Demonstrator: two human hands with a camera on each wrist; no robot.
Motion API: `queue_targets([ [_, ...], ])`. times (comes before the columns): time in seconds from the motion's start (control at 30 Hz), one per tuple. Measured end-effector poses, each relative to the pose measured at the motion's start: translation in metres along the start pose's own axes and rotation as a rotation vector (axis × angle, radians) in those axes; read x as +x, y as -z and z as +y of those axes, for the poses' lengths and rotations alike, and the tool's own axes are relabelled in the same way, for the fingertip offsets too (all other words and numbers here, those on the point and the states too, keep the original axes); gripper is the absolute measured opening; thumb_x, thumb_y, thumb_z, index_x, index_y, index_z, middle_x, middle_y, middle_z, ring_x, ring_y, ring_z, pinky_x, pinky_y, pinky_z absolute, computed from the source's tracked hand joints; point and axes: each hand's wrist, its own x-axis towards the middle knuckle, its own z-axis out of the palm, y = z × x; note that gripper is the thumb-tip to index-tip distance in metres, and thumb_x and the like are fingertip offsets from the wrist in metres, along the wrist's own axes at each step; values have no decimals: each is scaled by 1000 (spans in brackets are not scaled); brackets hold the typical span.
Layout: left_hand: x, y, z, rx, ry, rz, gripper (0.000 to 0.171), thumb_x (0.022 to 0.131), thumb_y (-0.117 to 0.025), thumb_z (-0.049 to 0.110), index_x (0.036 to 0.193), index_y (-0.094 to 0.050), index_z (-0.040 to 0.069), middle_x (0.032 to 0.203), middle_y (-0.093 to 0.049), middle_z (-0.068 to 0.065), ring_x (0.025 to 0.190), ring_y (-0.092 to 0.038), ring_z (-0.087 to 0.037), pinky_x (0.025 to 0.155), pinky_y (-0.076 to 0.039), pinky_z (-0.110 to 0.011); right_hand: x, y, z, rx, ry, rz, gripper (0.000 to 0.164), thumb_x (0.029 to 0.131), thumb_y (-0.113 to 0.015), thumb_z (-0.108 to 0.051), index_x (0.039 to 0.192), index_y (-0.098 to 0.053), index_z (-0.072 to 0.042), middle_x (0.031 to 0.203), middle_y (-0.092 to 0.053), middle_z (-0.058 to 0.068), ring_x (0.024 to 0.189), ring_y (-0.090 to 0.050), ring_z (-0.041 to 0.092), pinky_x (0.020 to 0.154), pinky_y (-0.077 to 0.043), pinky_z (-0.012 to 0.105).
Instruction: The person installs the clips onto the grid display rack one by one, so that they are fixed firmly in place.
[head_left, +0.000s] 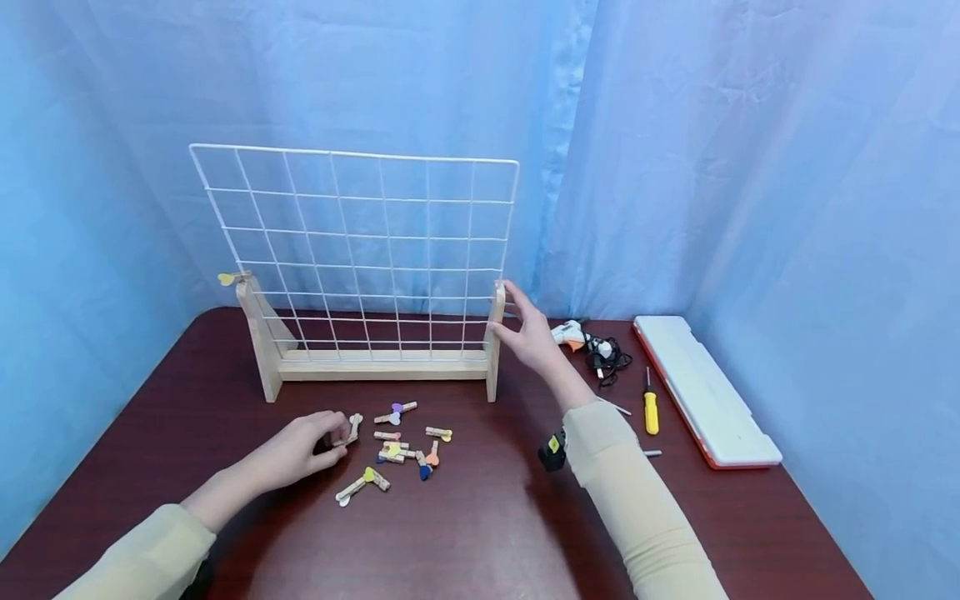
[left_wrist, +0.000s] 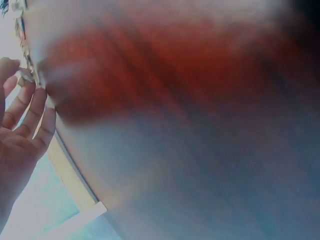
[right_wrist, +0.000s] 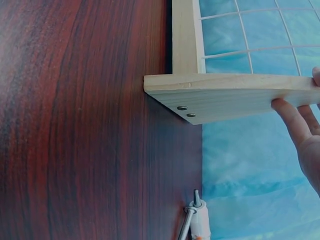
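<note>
My left hand [head_left: 303, 454] is low over the table and pinches a small wooden clothespin [left_wrist: 26, 75] between thumb and fingertips. To its right lie several small clothespins [head_left: 388, 436] with coloured heart tops, loosely scattered. Behind them a wooden stand [head_left: 382, 372] carries an upright white wire grid [head_left: 360, 235]. At the stand's right side, my right hand [head_left: 528, 333] holds the upright side panel [right_wrist: 225, 95], its fingers against the wood near the top. One clothespin with a yellow heart [head_left: 227, 279] is clipped at the left panel's top.
Right of the stand lie a white glue gun [head_left: 570, 334] with a black cord [head_left: 609, 362], a yellow screwdriver [head_left: 651, 412] and a long white case [head_left: 701, 387] with a red edge. A small black object [head_left: 552, 450] is beside the right forearm. Blue curtains [head_left: 450, 75] hang behind the table.
</note>
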Motion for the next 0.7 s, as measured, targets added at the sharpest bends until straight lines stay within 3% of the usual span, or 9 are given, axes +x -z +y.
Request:
queue_targets([
  [0.13, 5, 6, -4, 3, 35, 105, 12, 79, -62, 8, 84, -57, 18, 76, -51, 12, 68, -48, -4, 59, -42, -21, -3, 2, -12, 33, 53, 7, 64, 83, -60, -3, 138, -28, -7, 133, -41, 17, 120, -39, 36, 99, -32, 48],
  [0.37, 13, 26, -13, 40, 43, 350, 11, 81, -61, 3, 83, -61, 13, 75, -55, 8, 64, -49, -3, 57, -43, -21, -4, 2, -15, 39, 72, 15, 63, 83, -60, -1, 137, -28, -4, 129, -46, 19, 119, -41, 36, 99, -31, 49],
  [0.5, 20, 46, -15, 20, 58, 492, 12, 79, -64, 0, 84, -64, 11, 71, -57, 5, 55, -50, -2, 53, -40, -13, -3, 2, -14, 37, 67, 17, 63, 83, -59, -2, 138, -28, -4, 130, -46, 18, 119, -41, 35, 99, -32, 47],
  [0.7, 30, 85, -17, -83, 155, 733, 7, 78, -65, 3, 84, -68, 5, 76, -60, 0, 58, -51, 3, 53, -39, -7, -4, 1, -14, 17, 51, 11, 64, 84, -59, -4, 139, -26, -5, 131, -45, 17, 122, -39, 31, 100, -32, 45],
])
